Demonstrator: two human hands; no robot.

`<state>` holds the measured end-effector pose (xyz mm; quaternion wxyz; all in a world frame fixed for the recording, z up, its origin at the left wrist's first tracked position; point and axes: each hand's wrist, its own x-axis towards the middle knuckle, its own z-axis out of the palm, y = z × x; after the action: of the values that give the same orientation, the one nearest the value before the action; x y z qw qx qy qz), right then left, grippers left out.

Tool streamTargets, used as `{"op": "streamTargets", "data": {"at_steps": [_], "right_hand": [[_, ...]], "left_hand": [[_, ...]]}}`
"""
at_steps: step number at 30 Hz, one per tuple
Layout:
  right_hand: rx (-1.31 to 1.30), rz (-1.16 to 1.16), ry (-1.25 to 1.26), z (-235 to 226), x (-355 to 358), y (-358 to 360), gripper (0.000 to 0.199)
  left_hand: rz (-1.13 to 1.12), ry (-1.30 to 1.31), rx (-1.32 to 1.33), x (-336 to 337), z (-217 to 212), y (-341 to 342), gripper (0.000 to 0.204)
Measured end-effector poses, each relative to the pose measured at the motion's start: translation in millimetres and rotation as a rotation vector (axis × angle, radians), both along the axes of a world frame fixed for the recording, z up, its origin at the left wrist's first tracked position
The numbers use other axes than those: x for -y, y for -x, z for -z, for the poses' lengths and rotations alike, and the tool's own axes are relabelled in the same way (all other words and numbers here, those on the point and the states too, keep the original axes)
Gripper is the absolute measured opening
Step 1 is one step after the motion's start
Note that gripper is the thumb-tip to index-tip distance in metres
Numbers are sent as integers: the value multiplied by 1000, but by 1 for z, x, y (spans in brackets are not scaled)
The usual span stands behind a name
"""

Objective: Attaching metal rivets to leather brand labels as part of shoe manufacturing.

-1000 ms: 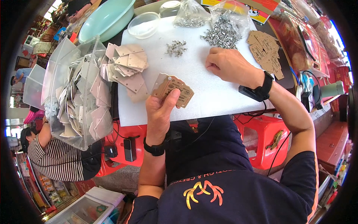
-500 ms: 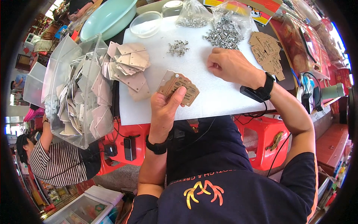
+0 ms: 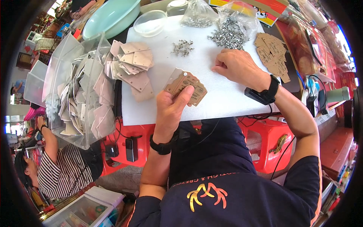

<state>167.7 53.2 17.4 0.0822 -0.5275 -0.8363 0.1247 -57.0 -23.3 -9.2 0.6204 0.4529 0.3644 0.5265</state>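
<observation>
My left hand (image 3: 171,109) grips a brown printed card (image 3: 189,84) with a scalloped edge, thumb flat on top. It lies against a plain greyish card (image 3: 171,81), with small holes along their edges. To the right, my right hand (image 3: 239,65) hovers over the white mat with its fingers curled together; whatever they may pinch is hidden. Just beyond it lies a heap of small shiny metal fasteners (image 3: 227,36), partly inside a clear bag. A smaller pile of metal pieces (image 3: 183,48) sits toward the middle of the white mat (image 3: 151,113).
Plain cards (image 3: 138,58) are stacked at the left beside a clear bin (image 3: 89,128) full of similar ones. Brown printed cards (image 3: 270,55) lie at the right. Behind are a round clear tub (image 3: 150,23) and a pale green basin (image 3: 109,22). A person in stripes (image 3: 62,170) is at far left.
My left hand has shifted slightly right and up with the cards, which are turned a little. My right hand has moved slightly right. The person at left has shifted position.
</observation>
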Motion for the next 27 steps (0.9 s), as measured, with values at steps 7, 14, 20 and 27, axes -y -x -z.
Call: {"op": "streamTargets", "data": {"at_steps": [7,14,20,27], "right_hand": [[-84,-105,-172,10,2,-2,15],[-238,-141,-8,-2,3,-2,12],[-760,-149,741,-17,9,5,18],[-898,-208,947,-19,10,1,18]], "left_hand": [[37,-9,-3,-3,0,-6,22],[26,15,12,-1,1,-11,21],[54,13,5,-1,-2,-12,22],[85,-18,-5,4,-9,-14,22]]}}
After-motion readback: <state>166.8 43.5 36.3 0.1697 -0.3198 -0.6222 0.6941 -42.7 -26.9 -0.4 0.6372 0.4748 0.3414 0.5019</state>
